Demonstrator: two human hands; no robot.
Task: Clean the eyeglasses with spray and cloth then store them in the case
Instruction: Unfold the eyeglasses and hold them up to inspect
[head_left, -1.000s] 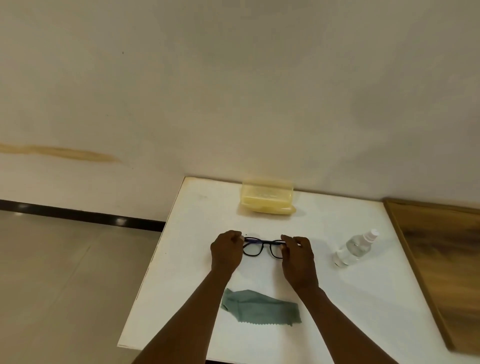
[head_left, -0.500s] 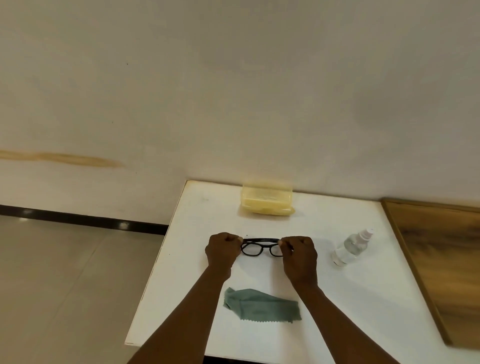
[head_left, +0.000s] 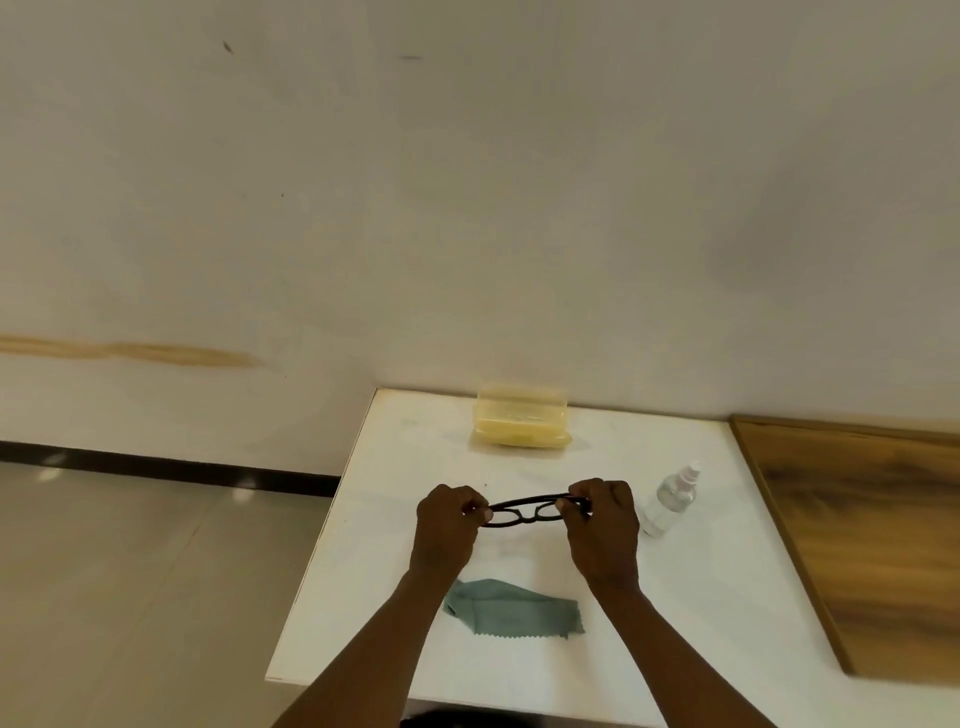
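Black-framed eyeglasses hang just above the white table, held by both hands. My left hand pinches the left end of the frame and my right hand pinches the right end. A grey-green cloth lies crumpled on the table below the hands, partly hidden by my left forearm. The clear spray bottle with a white nozzle lies tilted to the right of my right hand. A translucent yellow case sits closed at the table's far edge by the wall.
A wooden board covers the table's right side. The table's left edge drops to a tiled floor. A pale wall rises directly behind the table.
Both hands have lifted the eyeglasses off the table and tipped the frame up. The cloth, bottle and case have stayed where they were.
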